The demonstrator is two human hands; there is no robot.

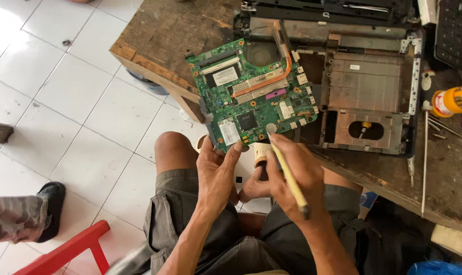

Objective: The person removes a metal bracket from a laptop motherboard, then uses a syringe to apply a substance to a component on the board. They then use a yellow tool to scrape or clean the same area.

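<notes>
A: What fills the frame, taking the biggest things first?

B: A white tiled floor (73,97) covers the left half. A worn wooden workbench (164,30) runs from top centre down to the lower right, its corner jutting out over the tiles.

A: And on the bench?

B: An opened laptop base shell (366,81), dusty brown inside, lies in the upper right. Beside it, at the right edge, is a yellow-handled screwdriver (452,101). A long thin metal rod (425,158) lies down the bench just below it.

A: Anything at the edges?

B: A red plastic stool (68,249) at lower left, and another person's camouflage trouser leg and dark shoe (50,203) at the left edge.

A: Where is the green circuit board (251,97)?

B: Centre of the frame, tilted, held over the bench's front edge above the seated person's knees. A copper heat pipe crosses it.

A: The hands?

B: The left hand (218,170) is closed on the board's lower edge, thumb on top. The right hand (292,175) is curled around a pale brush handle (288,173), whose tip touches the board's lower right part.
</notes>
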